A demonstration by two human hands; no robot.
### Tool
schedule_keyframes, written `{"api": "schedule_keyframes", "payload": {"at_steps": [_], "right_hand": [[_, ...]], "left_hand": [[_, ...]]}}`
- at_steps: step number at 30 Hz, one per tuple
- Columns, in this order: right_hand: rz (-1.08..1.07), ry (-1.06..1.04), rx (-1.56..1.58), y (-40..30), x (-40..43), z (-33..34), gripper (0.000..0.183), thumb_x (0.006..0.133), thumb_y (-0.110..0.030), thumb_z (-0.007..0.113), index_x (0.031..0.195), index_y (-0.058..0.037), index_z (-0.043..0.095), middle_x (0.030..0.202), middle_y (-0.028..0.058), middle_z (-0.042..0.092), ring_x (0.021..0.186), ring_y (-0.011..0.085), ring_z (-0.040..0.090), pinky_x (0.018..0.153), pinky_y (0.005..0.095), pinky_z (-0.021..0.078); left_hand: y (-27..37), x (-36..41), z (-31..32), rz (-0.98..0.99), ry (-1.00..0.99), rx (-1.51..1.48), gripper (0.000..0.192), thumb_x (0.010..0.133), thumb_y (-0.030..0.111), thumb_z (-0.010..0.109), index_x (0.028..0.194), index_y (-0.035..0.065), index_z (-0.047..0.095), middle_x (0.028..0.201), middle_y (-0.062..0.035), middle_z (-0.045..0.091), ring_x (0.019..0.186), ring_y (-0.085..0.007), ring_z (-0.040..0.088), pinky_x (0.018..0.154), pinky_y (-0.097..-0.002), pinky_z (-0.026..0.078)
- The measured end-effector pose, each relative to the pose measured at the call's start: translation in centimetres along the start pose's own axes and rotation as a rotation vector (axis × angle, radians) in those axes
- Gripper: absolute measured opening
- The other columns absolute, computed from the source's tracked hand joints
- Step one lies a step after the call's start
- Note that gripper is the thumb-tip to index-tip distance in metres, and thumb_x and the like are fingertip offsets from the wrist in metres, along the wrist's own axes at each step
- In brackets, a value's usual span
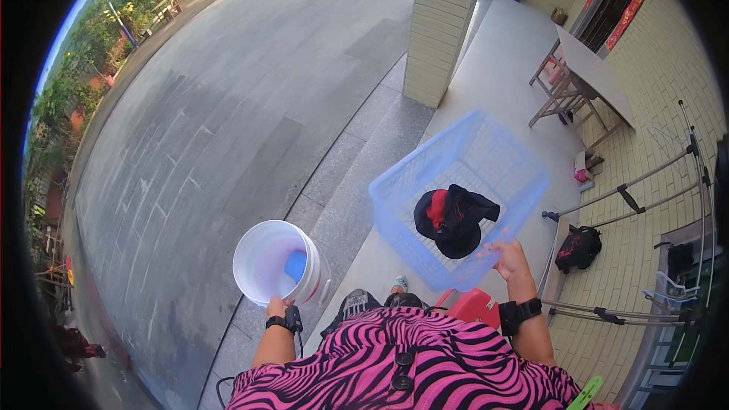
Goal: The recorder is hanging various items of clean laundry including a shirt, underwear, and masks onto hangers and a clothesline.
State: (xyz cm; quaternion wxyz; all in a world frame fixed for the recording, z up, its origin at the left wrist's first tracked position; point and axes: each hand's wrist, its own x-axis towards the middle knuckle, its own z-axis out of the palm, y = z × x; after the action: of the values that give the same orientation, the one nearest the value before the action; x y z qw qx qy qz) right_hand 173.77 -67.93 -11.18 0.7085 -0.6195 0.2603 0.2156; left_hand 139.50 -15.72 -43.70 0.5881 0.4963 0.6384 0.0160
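Observation:
My left hand (279, 306) grips the near rim of a white plastic bucket (262, 273), which holds something blue at its bottom. To the right, my right hand (508, 257) has hold of the near right side of a blue plastic mesh basket (393, 239). Inside the basket lies a dark bundle of cloth (455, 222), perhaps a cap, with a red part. Both wrists wear black straps with small devices. A red plastic object (472, 306) shows below the basket, partly hidden by my patterned shirt.
Stone steps (353, 173) drop to a paved yard on the left. A tiled pillar (441, 28) stands ahead. On the right are a wooden-legged table (598, 74), a metal drying rack (615, 191) and a black bag (578, 247) by the brick wall.

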Motion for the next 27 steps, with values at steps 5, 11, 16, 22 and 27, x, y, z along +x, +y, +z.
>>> {"api": "schedule_keyframes", "payload": {"at_steps": [5, 11, 16, 22, 27], "right_hand": [[-0.01, 0.025, -0.04, -8.4, 7.8, -1.9, 0.056, 0.076, 0.0, 0.053, 0.127, -0.0097, 0.033, 0.095, 0.02, 0.056, 0.076, 0.0365, 0.066, 0.069, 0.0501, 0.0553], [0.0, -0.047, -0.062, -16.3, 15.9, -4.2, 0.062, 0.077, -0.001, 0.053, 0.133, -0.0091, 0.028, 0.098, 0.0219, 0.056, 0.08, 0.0373, 0.066, 0.071, 0.0524, 0.0547], [0.008, -0.041, -0.079, -24.1, 19.3, -4.0, 0.073, 0.079, -0.001, 0.054, 0.143, -0.0059, 0.019, 0.101, 0.0186, 0.058, 0.078, 0.0327, 0.066, 0.067, 0.045, 0.0566], [0.033, -0.106, -0.209, -31.4, 28.0, -2.8, 0.081, 0.082, -0.004, 0.056, 0.148, -0.0088, 0.012, 0.1, 0.0165, 0.059, 0.077, 0.0274, 0.067, 0.067, 0.0394, 0.0558], [0.067, -0.242, -0.363, -38.8, 36.8, 0.9, 0.078, 0.083, -0.005, 0.057, 0.149, -0.0088, 0.014, 0.104, 0.0149, 0.057, 0.078, 0.0235, 0.066, 0.066, 0.0366, 0.055]], "left_hand": [[9.5, -4.1, 12.7, -0.283, 0.038, -0.602, 0.036, 0.081, 0.005, 0.045, 0.115, -0.0071, 0.045, 0.107, -0.0208, 0.052, 0.077, -0.0255, 0.058, 0.051, -0.0291, 0.05], [18.8, -3.7, 26.8, -0.338, 0.121, -0.516, 0.036, 0.082, 0.006, 0.047, 0.115, -0.0072, 0.045, 0.107, -0.0203, 0.054, 0.074, -0.0265, 0.06, 0.05, -0.0304, 0.052], [26.4, -3.2, 41.4, -0.357, 0.091, -0.433, 0.033, 0.081, 0.007, 0.047, 0.11, -0.0066, 0.047, 0.093, -0.0172, 0.054, 0.063, -0.0202, 0.055, 0.047, -0.0309, 0.048], [31.4, -2.8, 52.4, -0.185, 0.033, -0.475, 0.03, 0.078, 0.003, 0.048, 0.104, -0.0109, 0.048, 0.091, -0.0181, 0.056, 0.061, -0.0244, 0.058, 0.05, -0.034, 0.051], [36.6, -4.2, 61.7, -0.178, 0.013, -0.521, 0.028, 0.076, -0.001, 0.049, 0.101, -0.0139, 0.048, 0.084, -0.0183, 0.057, 0.058, -0.025, 0.059, 0.048, -0.0383, 0.052]]}}
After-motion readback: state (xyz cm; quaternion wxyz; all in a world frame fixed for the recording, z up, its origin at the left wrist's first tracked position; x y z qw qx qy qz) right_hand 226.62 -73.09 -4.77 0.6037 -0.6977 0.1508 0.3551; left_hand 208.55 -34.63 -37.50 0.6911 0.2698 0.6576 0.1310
